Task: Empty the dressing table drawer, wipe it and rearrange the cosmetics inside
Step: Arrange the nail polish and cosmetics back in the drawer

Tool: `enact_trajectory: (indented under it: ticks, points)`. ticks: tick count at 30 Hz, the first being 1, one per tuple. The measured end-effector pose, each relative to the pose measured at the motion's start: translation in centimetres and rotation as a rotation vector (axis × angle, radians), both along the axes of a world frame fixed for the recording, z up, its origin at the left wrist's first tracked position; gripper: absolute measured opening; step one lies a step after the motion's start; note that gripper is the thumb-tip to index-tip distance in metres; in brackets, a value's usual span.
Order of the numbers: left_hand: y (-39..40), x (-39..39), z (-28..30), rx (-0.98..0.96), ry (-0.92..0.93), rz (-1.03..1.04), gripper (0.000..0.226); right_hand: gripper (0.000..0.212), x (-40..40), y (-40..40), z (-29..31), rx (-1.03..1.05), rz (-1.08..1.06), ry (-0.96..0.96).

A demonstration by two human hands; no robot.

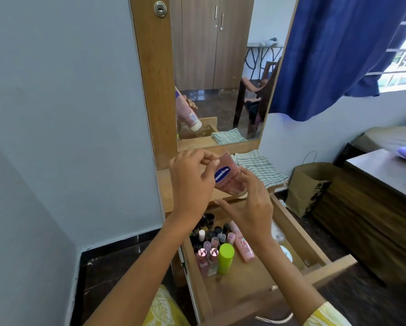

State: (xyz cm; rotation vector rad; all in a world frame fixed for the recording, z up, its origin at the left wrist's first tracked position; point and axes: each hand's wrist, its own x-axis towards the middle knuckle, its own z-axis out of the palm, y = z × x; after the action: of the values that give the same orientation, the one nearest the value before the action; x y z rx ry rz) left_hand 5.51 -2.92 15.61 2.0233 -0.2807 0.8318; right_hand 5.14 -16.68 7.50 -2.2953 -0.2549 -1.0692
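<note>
Both hands grip the pink Vaseline tube [228, 178] above the desk [166, 184]: our left hand [192, 182] pinches its upper end, our right hand [251, 203] wraps its lower part, over the open drawer [298, 222] of cosmetics [217, 245].

Left hand [192, 182] and right hand [251, 205] raised together, fingers pinching.

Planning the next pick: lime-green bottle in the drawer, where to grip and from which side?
Grip the lime-green bottle around its cap from above. It stands upright with pink-capped bottles crowding its left, so the top is the free approach; the drawer floor to its right is bare.
</note>
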Motion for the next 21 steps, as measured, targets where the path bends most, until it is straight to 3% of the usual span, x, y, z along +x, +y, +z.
enact_trajectory:
  ticks: [4, 7, 9, 12, 17, 21]
  points:
    - [-1.1, -1.9, -1.1, -0.231, 0.177, -0.100, 0.009, 0.061, -0.5, -1.9, -0.3, -0.024, 0.015, -0.060]
    - [-1.1, -2.3, -2.3, -0.214, 0.206, -0.102, 0.010, 0.057, -1.3, -3.8, 0.0, -0.154, 0.066, 0.006]
    - [-0.3, -1.9, -3.4, -0.101, 0.181, -0.102, 0.016, 0.056, -1.7, -5.7, 0.8, -0.226, 0.154, 0.144]
    - [2.0, -0.6, -5.9, 0.239, 0.216, -0.030, 0.032, 0.056, -2.0, -9.0, 2.3, -0.181, 0.302, 0.497]
    - [4.2, 0.8, -9.6, 0.734, 0.534, -0.018, 0.054, 0.056, -2.2, -11.6, 3.0, -0.258, 0.501, 1.024]
    - [4.0, 1.1, -11.2, 0.916, 0.626, -0.029, 0.061, 0.054, -1.8, -11.3, 1.6, -0.360, 0.606, 1.240]
